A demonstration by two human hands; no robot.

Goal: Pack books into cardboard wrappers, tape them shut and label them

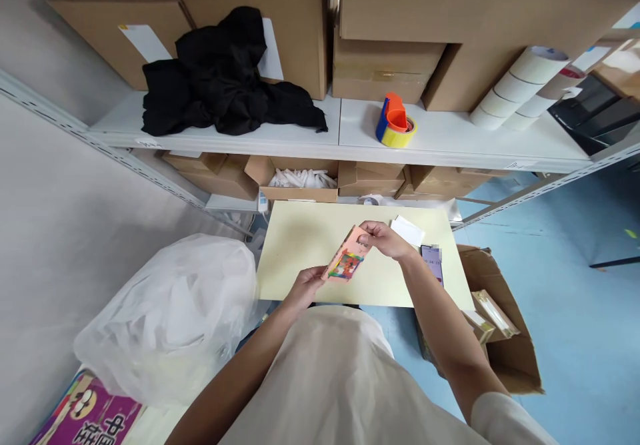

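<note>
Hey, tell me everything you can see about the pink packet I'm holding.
The pink packet is flat and rectangular, and looks like paper or card. A red, yellow, green and blue picture covers much of its face, with dark marks toward the far end. It slants over the table, its near end in your left hand and its far end in your right hand.

A pale yellow table (295, 232) bears white papers (407, 230) toward its far right and a phone (431, 262) at the right. On the upper shelf (357, 122) beyond it lie a black cloth (225, 78) at left, a tape dispenser (387, 120) mid-shelf and white rolls (517, 88) at right, with cardboard boxes (385, 65) behind. The lower shelf (225, 203) carries more cartons (373, 178). The floor (575, 285) is blue.
</note>
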